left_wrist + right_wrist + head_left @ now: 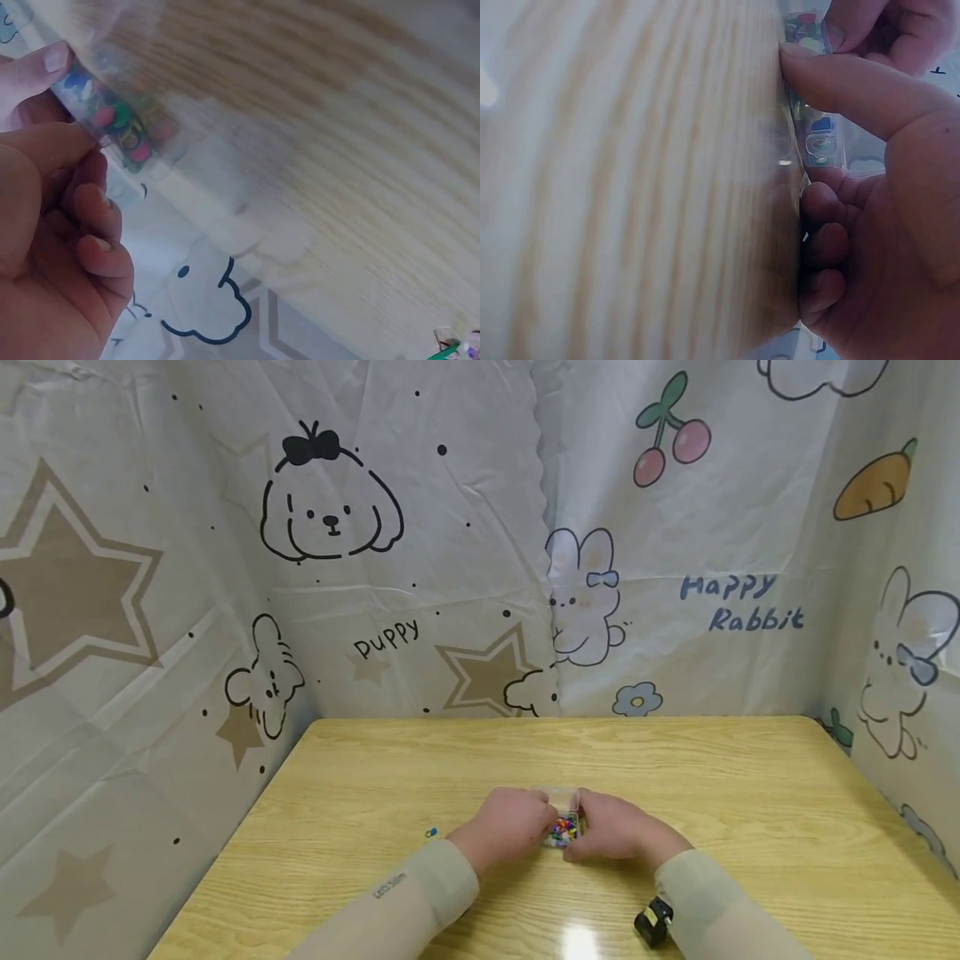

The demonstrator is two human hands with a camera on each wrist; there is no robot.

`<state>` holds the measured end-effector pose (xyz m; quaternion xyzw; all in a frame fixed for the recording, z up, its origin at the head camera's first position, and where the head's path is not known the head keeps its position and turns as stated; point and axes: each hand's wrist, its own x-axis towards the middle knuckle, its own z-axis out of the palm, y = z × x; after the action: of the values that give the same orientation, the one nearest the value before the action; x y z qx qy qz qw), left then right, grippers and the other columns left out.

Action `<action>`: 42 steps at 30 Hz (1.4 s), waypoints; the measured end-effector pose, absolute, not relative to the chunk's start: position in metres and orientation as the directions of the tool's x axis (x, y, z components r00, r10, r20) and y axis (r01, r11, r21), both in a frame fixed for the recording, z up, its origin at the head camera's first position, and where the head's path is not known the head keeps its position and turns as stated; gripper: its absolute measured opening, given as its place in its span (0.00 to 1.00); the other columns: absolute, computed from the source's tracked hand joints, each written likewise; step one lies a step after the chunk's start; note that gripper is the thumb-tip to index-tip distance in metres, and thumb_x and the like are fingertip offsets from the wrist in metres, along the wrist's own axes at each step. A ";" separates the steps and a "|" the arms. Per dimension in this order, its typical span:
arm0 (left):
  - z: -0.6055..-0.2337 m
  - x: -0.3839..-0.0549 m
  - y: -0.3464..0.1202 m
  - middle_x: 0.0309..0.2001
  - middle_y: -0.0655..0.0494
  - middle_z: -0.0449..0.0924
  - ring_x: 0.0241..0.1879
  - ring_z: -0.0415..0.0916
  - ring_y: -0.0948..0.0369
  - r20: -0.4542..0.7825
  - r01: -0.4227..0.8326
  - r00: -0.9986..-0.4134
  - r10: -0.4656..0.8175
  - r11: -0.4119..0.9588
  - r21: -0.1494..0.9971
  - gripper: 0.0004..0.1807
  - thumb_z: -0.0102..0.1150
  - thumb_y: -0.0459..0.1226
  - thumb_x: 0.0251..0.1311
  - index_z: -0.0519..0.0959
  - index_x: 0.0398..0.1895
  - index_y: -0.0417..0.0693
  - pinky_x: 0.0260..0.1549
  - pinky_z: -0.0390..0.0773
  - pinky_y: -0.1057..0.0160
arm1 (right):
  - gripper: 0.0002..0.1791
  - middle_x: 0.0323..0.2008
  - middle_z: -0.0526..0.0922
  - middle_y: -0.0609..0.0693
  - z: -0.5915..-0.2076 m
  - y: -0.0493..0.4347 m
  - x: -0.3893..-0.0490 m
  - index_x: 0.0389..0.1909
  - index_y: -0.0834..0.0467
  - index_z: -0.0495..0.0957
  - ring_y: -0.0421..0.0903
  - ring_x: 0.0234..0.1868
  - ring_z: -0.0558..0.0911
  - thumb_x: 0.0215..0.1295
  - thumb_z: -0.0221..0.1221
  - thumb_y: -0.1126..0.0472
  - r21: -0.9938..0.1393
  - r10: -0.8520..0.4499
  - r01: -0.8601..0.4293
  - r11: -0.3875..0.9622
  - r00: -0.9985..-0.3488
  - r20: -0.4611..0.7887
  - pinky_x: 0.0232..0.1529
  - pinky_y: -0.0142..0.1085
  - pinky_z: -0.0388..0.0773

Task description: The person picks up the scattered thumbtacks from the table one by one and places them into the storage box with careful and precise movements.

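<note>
A small clear plastic box (562, 832) full of brightly coloured little pieces lies on the table, its transparent lid (561, 797) tipped back behind it. My right hand (618, 827) holds the box by its right side, thumb at the front and fingers behind. From the left, my left hand (513, 822) reaches to the box with fingers bent. In the left wrist view its thumb and forefinger meet at the box wall (112, 124); whether they pinch a piece or the wall is hidden. Round pink, green and blue heads show through the plastic.
A tiny blue-green piece (431, 832) lies on the wooden table (360, 777), left of the left hand. A black and yellow block (654, 922) sits by the right cuff. Printed cloth walls (480, 527) stand along the back and both sides.
</note>
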<state>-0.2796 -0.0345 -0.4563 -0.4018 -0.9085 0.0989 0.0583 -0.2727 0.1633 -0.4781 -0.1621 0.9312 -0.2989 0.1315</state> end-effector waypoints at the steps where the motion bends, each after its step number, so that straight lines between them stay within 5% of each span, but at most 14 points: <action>1: -0.456 -0.279 -0.035 0.24 0.66 0.68 0.21 0.63 0.68 0.026 0.717 -0.673 0.739 0.662 -0.218 0.08 0.61 0.40 0.68 0.82 0.29 0.59 0.20 0.70 0.67 | 0.29 0.37 0.77 0.45 -0.478 0.163 -0.273 0.42 0.51 0.71 0.45 0.38 0.75 0.44 0.77 0.49 -0.600 -0.382 -0.224 0.768 -0.912 -0.148 0.45 0.46 0.74; 15: -0.420 -0.292 -0.098 0.36 0.64 0.84 0.34 0.79 0.66 0.051 0.632 -0.774 0.631 0.775 -0.003 0.08 0.60 0.33 0.67 0.85 0.36 0.56 0.34 0.80 0.61 | 0.32 0.39 0.78 0.45 -0.474 0.163 -0.270 0.48 0.53 0.72 0.45 0.38 0.76 0.45 0.78 0.49 -0.619 -0.359 -0.177 0.765 -0.916 -0.182 0.47 0.48 0.75; 22: -0.411 -0.298 -0.143 0.25 0.65 0.74 0.25 0.68 0.64 -0.035 0.558 -0.829 0.559 0.829 0.036 0.13 0.58 0.30 0.64 0.76 0.24 0.57 0.27 0.71 0.60 | 0.33 0.39 0.78 0.45 -0.475 0.162 -0.271 0.49 0.53 0.72 0.44 0.38 0.76 0.46 0.77 0.48 -0.608 -0.357 -0.177 0.774 -0.915 -0.188 0.47 0.46 0.75; 29: -0.419 -0.290 -0.163 0.25 0.64 0.73 0.27 0.68 0.62 -0.183 0.482 -0.857 0.483 0.875 0.049 0.13 0.63 0.30 0.63 0.75 0.24 0.55 0.31 0.73 0.57 | 0.33 0.38 0.78 0.45 -0.475 0.162 -0.272 0.48 0.53 0.72 0.44 0.37 0.76 0.45 0.77 0.48 -0.612 -0.354 -0.169 0.773 -0.915 -0.195 0.46 0.46 0.75; 42: -0.436 -0.291 -0.164 0.22 0.64 0.70 0.24 0.66 0.63 -0.190 0.503 -0.841 0.506 0.861 0.067 0.18 0.60 0.26 0.64 0.72 0.21 0.55 0.29 0.71 0.60 | 0.32 0.39 0.78 0.45 -0.475 0.163 -0.272 0.48 0.53 0.72 0.44 0.38 0.76 0.45 0.78 0.48 -0.618 -0.359 -0.180 0.765 -0.916 -0.178 0.47 0.47 0.75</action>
<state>-0.2909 -0.1645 -0.4357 -0.2631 -0.9594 -0.0072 -0.1009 -0.2716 0.1626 -0.4754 -0.1452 0.9283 -0.3103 0.1446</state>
